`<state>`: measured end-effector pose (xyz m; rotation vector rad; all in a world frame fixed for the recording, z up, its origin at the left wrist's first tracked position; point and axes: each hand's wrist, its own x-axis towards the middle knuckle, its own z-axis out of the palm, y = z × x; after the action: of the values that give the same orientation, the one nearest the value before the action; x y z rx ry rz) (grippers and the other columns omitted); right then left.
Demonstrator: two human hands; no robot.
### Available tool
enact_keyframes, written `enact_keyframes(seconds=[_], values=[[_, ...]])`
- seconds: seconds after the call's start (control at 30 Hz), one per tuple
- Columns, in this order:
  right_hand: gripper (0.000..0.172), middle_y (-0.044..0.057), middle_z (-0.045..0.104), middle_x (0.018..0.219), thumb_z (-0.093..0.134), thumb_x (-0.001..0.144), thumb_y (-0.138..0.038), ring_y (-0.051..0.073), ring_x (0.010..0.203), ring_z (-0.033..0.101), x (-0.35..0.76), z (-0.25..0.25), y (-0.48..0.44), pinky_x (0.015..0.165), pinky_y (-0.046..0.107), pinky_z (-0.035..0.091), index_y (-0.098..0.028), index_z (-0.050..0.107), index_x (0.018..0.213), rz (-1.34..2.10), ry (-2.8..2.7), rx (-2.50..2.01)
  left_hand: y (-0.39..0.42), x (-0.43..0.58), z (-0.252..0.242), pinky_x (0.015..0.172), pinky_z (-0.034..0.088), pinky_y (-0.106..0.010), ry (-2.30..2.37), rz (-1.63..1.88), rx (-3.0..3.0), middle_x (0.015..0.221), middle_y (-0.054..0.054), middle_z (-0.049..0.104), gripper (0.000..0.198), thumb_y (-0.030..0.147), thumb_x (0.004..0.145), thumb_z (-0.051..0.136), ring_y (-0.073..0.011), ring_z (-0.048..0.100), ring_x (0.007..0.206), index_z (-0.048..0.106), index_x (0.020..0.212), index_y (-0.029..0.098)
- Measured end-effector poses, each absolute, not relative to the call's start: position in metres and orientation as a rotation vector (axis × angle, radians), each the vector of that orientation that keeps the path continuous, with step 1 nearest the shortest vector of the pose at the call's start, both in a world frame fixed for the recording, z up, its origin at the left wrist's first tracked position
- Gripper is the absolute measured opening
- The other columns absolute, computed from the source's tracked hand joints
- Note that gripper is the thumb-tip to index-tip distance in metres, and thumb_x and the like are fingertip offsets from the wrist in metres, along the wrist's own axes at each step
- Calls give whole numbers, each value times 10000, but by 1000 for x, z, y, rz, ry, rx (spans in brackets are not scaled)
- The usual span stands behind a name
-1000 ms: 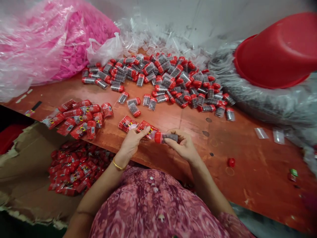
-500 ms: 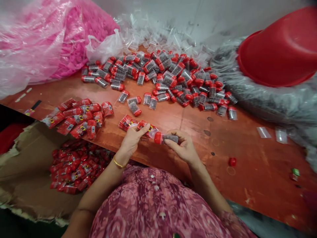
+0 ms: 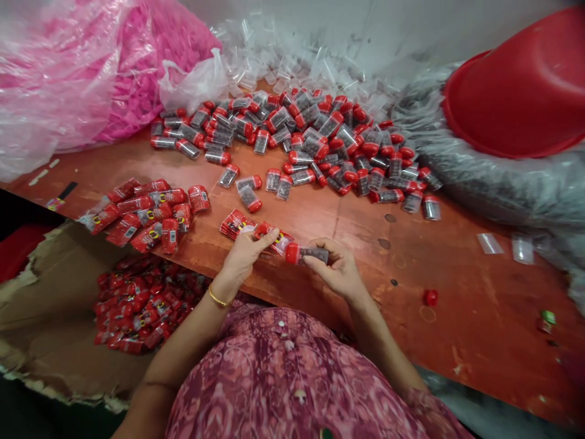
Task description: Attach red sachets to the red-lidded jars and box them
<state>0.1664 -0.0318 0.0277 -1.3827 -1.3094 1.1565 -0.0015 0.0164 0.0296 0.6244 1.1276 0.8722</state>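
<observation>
Near the table's front edge, my left hand (image 3: pixel 247 253) pinches a red printed wrapper (image 3: pixel 280 241) between thumb and fingers. A stack of similar flat red wrappers (image 3: pixel 235 224) lies just behind that hand. My right hand (image 3: pixel 338 266) holds a small clear container with dark contents and a red cap (image 3: pixel 293 253). The cap points left and is close to the wrapper's right end; whether they touch is hard to tell. Wrapped red packs (image 3: pixel 150 213) lie in a group to the left. Behind my hands is a large pile of red-capped containers (image 3: pixel 315 143).
An open cardboard box (image 3: pixel 46 329) with many wrapped packs stands below the table's left edge. A pink-filled plastic bag (image 3: pixel 114 73) is at back left. A red tub (image 3: pixel 521 91) rests on a grey bag (image 3: pixel 479 189) at right. A loose red cap (image 3: pixel 431 297) lies on the table (image 3: pixel 365 317).
The view has shifted slightly. My hands keep nearly the same pose, with the wrapper in the left and the container in the right.
</observation>
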Motion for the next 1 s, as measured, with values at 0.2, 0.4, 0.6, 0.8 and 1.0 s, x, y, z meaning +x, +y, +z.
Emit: enact_keyframes(seconds=[0.2,0.4,0.6,0.8,1.0], values=[[187,-37,498,554,661,656,-350,85,489,398,166,27,-33,453,205,330,-193,563,675,1170,-1278,-1403,16,-1,28,540,456,-222,1165,904,625,571,16,636,344,398,486,820,-100,555,513,637,608,133],[231,-29,548,603,685,655,-397,87,484,453,168,18,-39,455,208,407,-198,584,714,1288,-1005,-1321,16,2,29,500,445,-216,1169,918,537,542,26,616,394,464,468,809,-96,542,477,625,607,144],[330,-23,602,656,717,627,-468,120,540,570,150,11,-39,481,243,522,-211,556,757,1388,-725,-1271,5,17,18,465,383,-193,1186,889,733,504,16,610,351,457,567,762,-80,504,452,633,575,130],[330,-31,610,641,717,636,-470,114,529,587,141,9,-37,516,247,536,-214,555,764,1257,-714,-1286,2,14,23,482,451,-201,1111,783,500,554,-13,655,361,428,547,787,-110,591,485,632,701,141],[315,-34,612,647,711,653,-465,103,507,587,154,11,-42,451,220,521,-202,576,763,1304,-716,-1272,10,7,28,459,457,-184,1105,913,383,578,21,643,310,364,546,793,-90,580,484,597,664,155]])
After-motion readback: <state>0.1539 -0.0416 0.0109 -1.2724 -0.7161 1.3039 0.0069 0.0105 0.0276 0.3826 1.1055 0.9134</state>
